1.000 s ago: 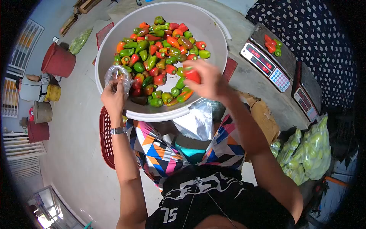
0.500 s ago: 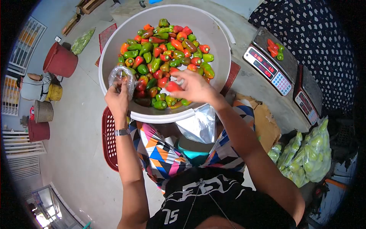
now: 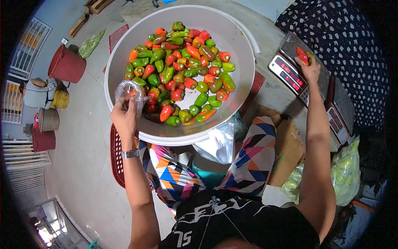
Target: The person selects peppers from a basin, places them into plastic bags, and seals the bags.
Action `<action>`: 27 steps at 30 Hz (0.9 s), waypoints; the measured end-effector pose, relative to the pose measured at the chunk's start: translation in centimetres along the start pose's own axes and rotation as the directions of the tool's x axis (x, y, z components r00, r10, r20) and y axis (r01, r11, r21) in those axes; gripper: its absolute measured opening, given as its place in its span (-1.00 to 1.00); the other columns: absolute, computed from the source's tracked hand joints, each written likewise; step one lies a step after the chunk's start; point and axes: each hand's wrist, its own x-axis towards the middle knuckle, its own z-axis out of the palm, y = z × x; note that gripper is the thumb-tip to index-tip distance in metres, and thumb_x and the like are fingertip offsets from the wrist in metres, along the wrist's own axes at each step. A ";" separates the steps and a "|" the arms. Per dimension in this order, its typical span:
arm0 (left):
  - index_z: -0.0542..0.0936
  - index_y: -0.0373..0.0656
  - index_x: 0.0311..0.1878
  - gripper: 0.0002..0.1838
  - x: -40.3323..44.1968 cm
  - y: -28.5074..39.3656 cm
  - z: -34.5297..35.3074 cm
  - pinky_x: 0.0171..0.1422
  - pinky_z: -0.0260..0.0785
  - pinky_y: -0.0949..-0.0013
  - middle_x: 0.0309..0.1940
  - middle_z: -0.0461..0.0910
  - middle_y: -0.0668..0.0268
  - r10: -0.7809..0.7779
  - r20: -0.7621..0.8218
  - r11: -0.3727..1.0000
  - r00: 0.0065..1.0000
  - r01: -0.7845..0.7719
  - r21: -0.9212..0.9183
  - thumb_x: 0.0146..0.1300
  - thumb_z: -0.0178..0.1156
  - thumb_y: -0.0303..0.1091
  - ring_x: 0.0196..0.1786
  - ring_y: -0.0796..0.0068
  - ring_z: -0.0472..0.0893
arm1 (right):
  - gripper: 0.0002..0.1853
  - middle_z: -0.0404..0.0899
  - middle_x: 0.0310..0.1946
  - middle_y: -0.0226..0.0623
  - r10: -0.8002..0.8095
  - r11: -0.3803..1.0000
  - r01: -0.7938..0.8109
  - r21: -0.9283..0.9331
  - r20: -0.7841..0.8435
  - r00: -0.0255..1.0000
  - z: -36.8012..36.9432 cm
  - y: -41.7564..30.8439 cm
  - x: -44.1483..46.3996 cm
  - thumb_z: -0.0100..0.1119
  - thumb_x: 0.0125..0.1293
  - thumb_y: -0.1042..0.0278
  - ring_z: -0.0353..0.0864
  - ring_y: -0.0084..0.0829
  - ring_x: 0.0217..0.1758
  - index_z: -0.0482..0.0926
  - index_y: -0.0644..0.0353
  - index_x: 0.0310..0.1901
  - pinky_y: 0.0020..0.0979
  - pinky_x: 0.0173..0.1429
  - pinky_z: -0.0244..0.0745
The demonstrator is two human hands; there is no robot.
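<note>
A large grey tub (image 3: 238,37) holds a heap of red, green and mottled bell peppers (image 3: 170,62). At its near left rim my left hand (image 3: 125,115) is closed on a clear plastic bag (image 3: 127,89), with its mouth bunched open over the peppers. My right hand (image 3: 311,70) is over the platform of a digital scale (image 3: 286,74), its fingers curled around the red and green peppers (image 3: 303,55) there. My palm and fingers partly hide these peppers. Red digits glow on the scale's display.
A second scale (image 3: 338,122) stands beside the first. Bags of green produce (image 3: 346,174) lie at the lower right near flattened cardboard (image 3: 288,145). A silvery plastic sheet (image 3: 217,143) hangs below the tub. A red perforated basket (image 3: 117,155) and buckets (image 3: 66,64) are to the left.
My right hand has moved from the tub, where it held a red pepper, right to the peppers on the scale. My left hand stays at the rim with the bag.
</note>
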 end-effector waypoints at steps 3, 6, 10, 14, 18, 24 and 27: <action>0.73 -0.33 -0.14 -0.76 0.3 -1.4 0.5 -0.17 0.46 0.38 -0.41 0.71 0.22 0.028 0.004 0.999 1.000 -0.028 -0.034 0.38 0.32 -0.30 -0.35 0.57 0.58 | 0.04 0.33 0.36 0.10 -0.026 0.998 0.026 0.049 -0.002 1.000 1.1 0.8 0.5 0.39 -0.05 -0.56 0.41 0.08 0.43 0.45 -0.10 0.42 -0.08 0.50 0.32; 0.73 -0.31 -0.12 -0.77 0.0 -1.7 0.7 -0.21 0.45 0.39 -0.42 0.69 0.22 0.069 0.044 0.996 0.997 -0.066 -0.056 0.37 0.32 -0.31 -0.37 0.58 0.57 | -0.09 0.40 0.28 0.07 -0.085 0.994 0.091 0.058 -0.108 0.991 2.1 1.1 0.3 0.42 0.01 -0.43 0.48 0.05 0.33 0.51 -0.02 0.32 -0.11 0.44 0.38; 0.73 -0.28 -0.10 -0.79 0.0 -0.7 0.6 -0.24 0.43 0.39 -0.43 0.65 0.23 0.194 0.127 0.981 0.973 -0.193 -0.019 0.34 0.33 -0.32 -0.40 0.55 0.55 | -0.23 0.50 0.16 0.05 -0.148 0.986 0.164 0.028 -0.291 0.945 4.4 2.6 0.6 0.44 0.05 -0.31 0.55 0.03 0.19 0.56 0.02 0.20 -0.09 0.37 0.42; 0.71 -0.22 -0.05 -0.76 0.7 2.6 1.9 -0.18 0.52 0.11 -0.30 0.66 0.05 0.424 0.287 0.870 0.859 -0.474 0.133 0.25 0.31 -0.36 -0.32 0.08 0.67 | -0.39 0.58 0.04 -0.04 0.095 0.474 -0.212 0.855 0.189 0.977 0.9 -2.2 -2.3 0.43 0.13 -0.12 0.58 0.00 0.13 0.55 0.13 0.08 -0.04 0.26 0.49; 0.65 -0.22 0.00 -0.70 -0.2 8.0 5.0 -0.04 0.53 -0.06 -0.18 0.57 -0.08 0.398 0.488 0.778 0.777 -0.568 0.269 0.21 0.33 -0.36 -0.18 -0.16 0.63 | -0.51 0.57 0.06 -0.10 -0.501 -0.305 -0.811 0.499 0.640 0.582 -8.8 -14.0 -16.0 0.28 0.31 0.08 0.57 0.00 0.14 0.48 0.19 0.15 -0.06 0.17 0.57; 0.58 -0.25 0.19 -0.31 -2.3 12.5 7.8 0.13 0.52 0.03 -0.07 0.57 -0.08 0.423 0.504 0.834 0.753 -0.540 0.108 -0.11 0.55 -0.36 0.04 -0.12 0.62 | -0.58 0.45 0.34 -0.21 -0.814 -0.145 -0.966 0.213 0.530 0.239 -8.3 -23.0 -26.8 0.12 0.51 0.12 0.47 -0.21 0.41 0.44 0.09 0.30 0.36 0.51 0.16; 0.59 -0.28 0.15 -0.40 -2.6 12.5 6.8 0.09 0.52 0.00 -0.16 0.60 -0.09 0.423 0.487 0.892 0.764 -0.447 -0.073 -0.01 0.50 -0.35 -0.03 -0.12 0.64 | -0.51 0.47 0.35 -0.24 -0.780 -0.012 -0.850 0.527 0.527 0.338 -6.4 -23.6 -27.2 0.12 0.52 0.09 0.47 -0.25 0.41 0.40 0.07 0.38 0.37 0.47 0.18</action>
